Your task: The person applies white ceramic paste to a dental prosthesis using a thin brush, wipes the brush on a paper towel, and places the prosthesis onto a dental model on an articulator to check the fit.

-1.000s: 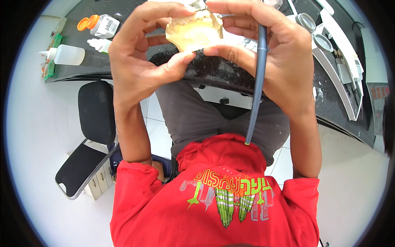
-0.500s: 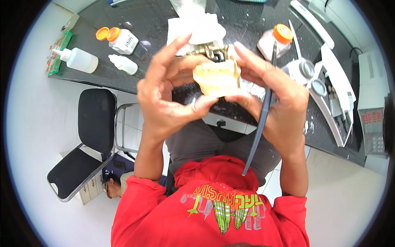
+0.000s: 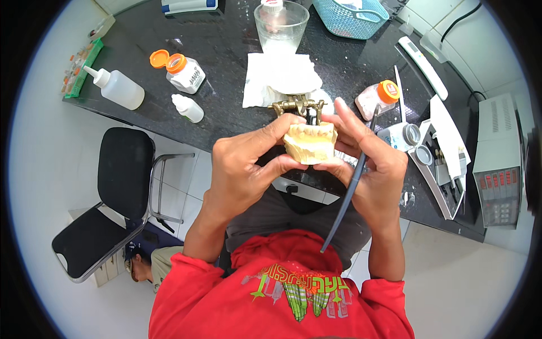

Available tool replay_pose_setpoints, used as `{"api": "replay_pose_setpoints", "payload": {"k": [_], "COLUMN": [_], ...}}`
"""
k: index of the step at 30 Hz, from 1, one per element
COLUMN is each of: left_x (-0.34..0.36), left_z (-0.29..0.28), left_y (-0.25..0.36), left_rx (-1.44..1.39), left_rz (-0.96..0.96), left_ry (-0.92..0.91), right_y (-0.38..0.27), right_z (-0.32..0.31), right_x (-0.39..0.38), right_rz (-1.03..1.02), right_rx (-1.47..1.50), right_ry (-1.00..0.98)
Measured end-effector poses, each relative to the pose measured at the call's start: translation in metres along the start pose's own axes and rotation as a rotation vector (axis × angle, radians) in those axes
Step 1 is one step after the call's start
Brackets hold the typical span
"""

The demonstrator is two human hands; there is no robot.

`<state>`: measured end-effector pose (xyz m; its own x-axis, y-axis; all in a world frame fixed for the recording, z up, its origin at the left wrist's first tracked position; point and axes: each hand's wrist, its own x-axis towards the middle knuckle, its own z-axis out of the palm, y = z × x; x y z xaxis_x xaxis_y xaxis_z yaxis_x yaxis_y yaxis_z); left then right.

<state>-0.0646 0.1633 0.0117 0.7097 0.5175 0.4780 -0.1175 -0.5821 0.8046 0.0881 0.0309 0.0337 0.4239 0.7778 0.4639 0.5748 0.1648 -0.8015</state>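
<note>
In front of my body, a cream-coloured dental cast (image 3: 310,148) with a row of teeth along its top is held between both hands. My left hand (image 3: 240,169) grips its left side, with the thumb under the lower edge. My right hand (image 3: 377,178) closes on the right side. A slim dark blue handled tool (image 3: 343,203) lies across that hand, slanting down toward my lap; its working tip is too small to make out. Just beyond the cast is a brass dental articulator (image 3: 296,105); whether it joins the cast is hidden.
White tissue (image 3: 259,82) lies behind the articulator, before a glass bowl (image 3: 293,28). Bottles, including an orange-capped one (image 3: 189,76), stand left. An orange-lidded jar (image 3: 370,99) and a tool case (image 3: 443,169) sit right. A black chair (image 3: 125,172) and another person (image 3: 161,263) are left.
Both hands and the cast have shifted lower and slightly right in view, and the cast's teeth show more clearly. The view has also moved, bringing in the bowl and blue basket.
</note>
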Motion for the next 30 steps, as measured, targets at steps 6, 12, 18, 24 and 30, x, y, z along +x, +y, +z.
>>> {"api": "replay_pose_setpoints", "payload": {"k": [6,12,18,24,30], "left_x": [0.007,0.025,0.023,0.022,0.007], "left_z": [0.002,-0.001,0.002,0.003,0.007], "left_y": [0.006,0.017,0.018,0.011,0.016], "left_rx": [-0.148,-0.322,-0.398,-0.369,-0.322], "left_rz": [-0.065,-0.176,-0.199,-0.153,-0.165], "left_ry": [0.046,0.033,0.088,0.112,0.130], "right_y": [-0.012,-0.025,-0.022,-0.023,-0.022], "right_z": [-0.003,-0.010,-0.011,-0.008,-0.007], "right_x": [0.011,0.031,0.030,0.031,0.013], "right_rz": [0.115,0.199,0.179,0.172,0.211], "right_rx": [0.061,0.072,0.116,0.100,0.108], "right_ry": [-0.052,-0.017,-0.030,-0.014,-0.044]}}
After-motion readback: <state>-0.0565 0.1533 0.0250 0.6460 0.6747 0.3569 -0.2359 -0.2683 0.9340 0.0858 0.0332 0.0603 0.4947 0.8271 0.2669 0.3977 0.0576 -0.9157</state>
